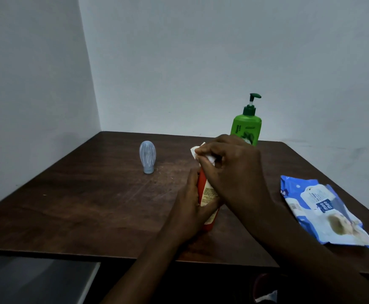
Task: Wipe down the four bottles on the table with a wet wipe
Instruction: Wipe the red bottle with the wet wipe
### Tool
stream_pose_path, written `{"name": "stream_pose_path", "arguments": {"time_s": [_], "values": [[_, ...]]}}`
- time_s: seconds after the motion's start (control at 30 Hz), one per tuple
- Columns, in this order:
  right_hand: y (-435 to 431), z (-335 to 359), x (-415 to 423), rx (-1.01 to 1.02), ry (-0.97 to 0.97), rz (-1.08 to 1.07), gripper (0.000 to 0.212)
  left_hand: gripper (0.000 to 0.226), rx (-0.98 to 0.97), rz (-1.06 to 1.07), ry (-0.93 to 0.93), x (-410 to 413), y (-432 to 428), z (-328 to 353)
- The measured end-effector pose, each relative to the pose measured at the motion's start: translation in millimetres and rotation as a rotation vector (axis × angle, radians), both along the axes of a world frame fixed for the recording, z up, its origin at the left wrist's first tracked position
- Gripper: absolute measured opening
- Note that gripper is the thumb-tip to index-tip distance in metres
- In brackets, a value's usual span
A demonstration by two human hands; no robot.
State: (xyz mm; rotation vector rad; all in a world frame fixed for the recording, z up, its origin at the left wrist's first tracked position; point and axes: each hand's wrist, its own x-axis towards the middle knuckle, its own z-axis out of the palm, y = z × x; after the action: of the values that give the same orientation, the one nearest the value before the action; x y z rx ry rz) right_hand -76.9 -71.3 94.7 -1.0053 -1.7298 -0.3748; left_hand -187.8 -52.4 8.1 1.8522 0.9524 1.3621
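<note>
Centre frame: our left hand (190, 207) grips the red-orange plastic bottle (205, 189); our right hand (229, 163) pinches the white wet wipe (198, 150) on its top. Hold steady, wipe downward all round.

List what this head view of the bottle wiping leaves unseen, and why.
Head view:
- Red bottle: top hidden under the right hand and wet wipe; one side covered by the left hand.
- Green pump bottle: base behind the right hand.
- Fourth bottle: not in view.
- Wipe pack: small print blurred.
</note>
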Motion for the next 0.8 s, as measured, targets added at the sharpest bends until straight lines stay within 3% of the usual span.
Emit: {"name": "stream_pose_path", "arguments": {"time_s": [0.23, 0.37, 0.5, 0.6, 0.8], "values": [[-7, -12, 40, -0.042, 0.014, 0.041, 0.015, 0.053, -0.08, 0.003, -0.005, -1, 2, 2], [-7, -21, 72, -0.292, 0.366, -0.054, 0.013, 0.053, -0.132, 0.011, 0.009, -3, 1, 4], [-8, -19, 74, -0.463, 0.725, 0.175, 0.015, 0.072, -0.121, 0.043, 0.04, 1, 1, 3], [-10, -16, 62, -0.538, 0.805, 0.331, 0.019, 0.082, -0.114, 0.067, 0.075, 1, 0, 3], [-12, -4, 46, -0.539, 0.945, 0.539, 0.023, 0.076, -0.077, 0.054, 0.092, 0, 2, -2]]}}
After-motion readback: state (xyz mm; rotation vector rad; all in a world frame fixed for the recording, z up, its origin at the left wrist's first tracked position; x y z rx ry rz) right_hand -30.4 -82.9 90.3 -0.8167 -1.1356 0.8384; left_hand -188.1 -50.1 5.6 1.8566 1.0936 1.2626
